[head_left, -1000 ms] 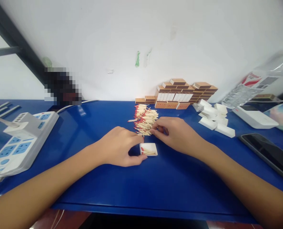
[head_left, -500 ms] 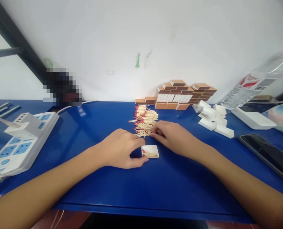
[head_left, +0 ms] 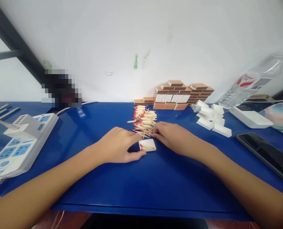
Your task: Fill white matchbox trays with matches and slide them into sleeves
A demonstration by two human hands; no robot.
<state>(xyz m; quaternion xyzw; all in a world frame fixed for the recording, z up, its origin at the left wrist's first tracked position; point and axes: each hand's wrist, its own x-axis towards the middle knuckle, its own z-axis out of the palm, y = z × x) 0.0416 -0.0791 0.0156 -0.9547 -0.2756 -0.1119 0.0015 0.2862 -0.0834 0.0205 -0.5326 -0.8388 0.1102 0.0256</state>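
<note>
Between the thumb and fingers of my left hand [head_left: 122, 146] is a small white matchbox tray [head_left: 151, 142], gripped at its left end. Several red-tipped matches lie in it, mostly along its near side. Just beyond the tray spreads a loose pile of matches [head_left: 145, 119], red heads mostly to the left. My right hand [head_left: 169, 135] is at the pile's near right edge, its fingers curled together against the match ends. Whatever those fingertips pinch is hidden by the hand.
Against the wall stand stacked matchboxes [head_left: 171, 106]. White empty trays [head_left: 207, 114] lie heaped to their right. Farther right are a tilted plastic bottle [head_left: 246, 82], a white device [head_left: 250, 117] and a phone [head_left: 267, 156]. A power strip [head_left: 19, 146] sits on the left of the blue table [head_left: 136, 190].
My left hand has shifted the tray slightly away from me, nearer the match pile, and turned it a little. The right hand stays at the pile's edge, almost unmoved.
</note>
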